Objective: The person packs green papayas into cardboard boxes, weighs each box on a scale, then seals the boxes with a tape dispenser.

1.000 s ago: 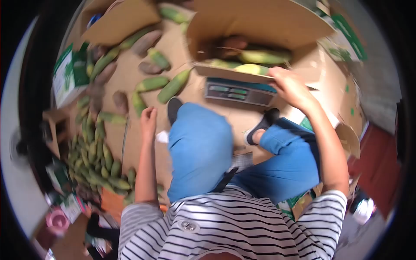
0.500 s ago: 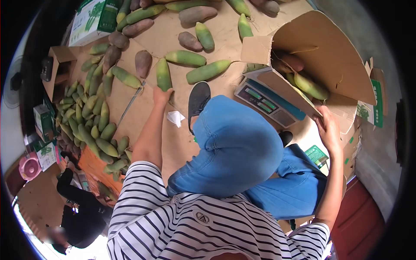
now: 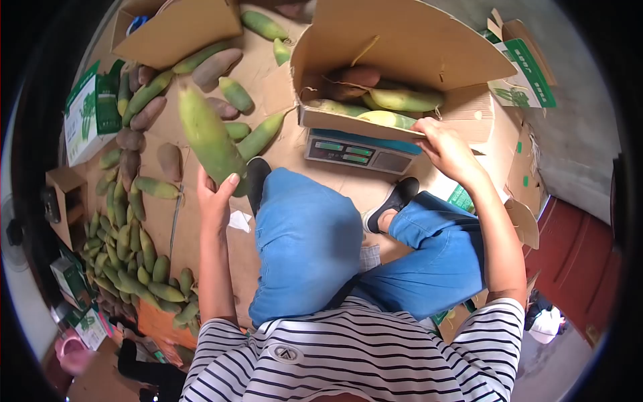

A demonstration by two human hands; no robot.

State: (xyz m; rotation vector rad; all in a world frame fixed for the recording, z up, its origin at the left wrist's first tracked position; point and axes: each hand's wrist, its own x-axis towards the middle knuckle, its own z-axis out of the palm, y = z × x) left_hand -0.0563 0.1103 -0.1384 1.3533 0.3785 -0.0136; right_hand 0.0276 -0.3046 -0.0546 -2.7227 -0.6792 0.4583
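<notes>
The left hand [image 3: 218, 199], fingers closed round a long green tapered shoot [image 3: 206, 137], has lifted it off the floor, while the right hand [image 3: 447, 149] grips the rim of the brown cardboard box [image 3: 402, 47]

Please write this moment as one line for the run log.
left hand: holds green shoot | right hand: on front edge of cardboard box | scale: under box | inside box: more shoots | nearby: loose shoots

Produce packing floor: green shoots [image 3: 137, 248] lie heaped and scattered over flattened cardboard [image 3: 187, 241] spread on the ground, a digital scale [image 3: 355, 151] sits just beside an open carton [image 3: 402, 47] holding more, and printed shipping boxes [image 3: 84, 117] stand alongside.
</notes>
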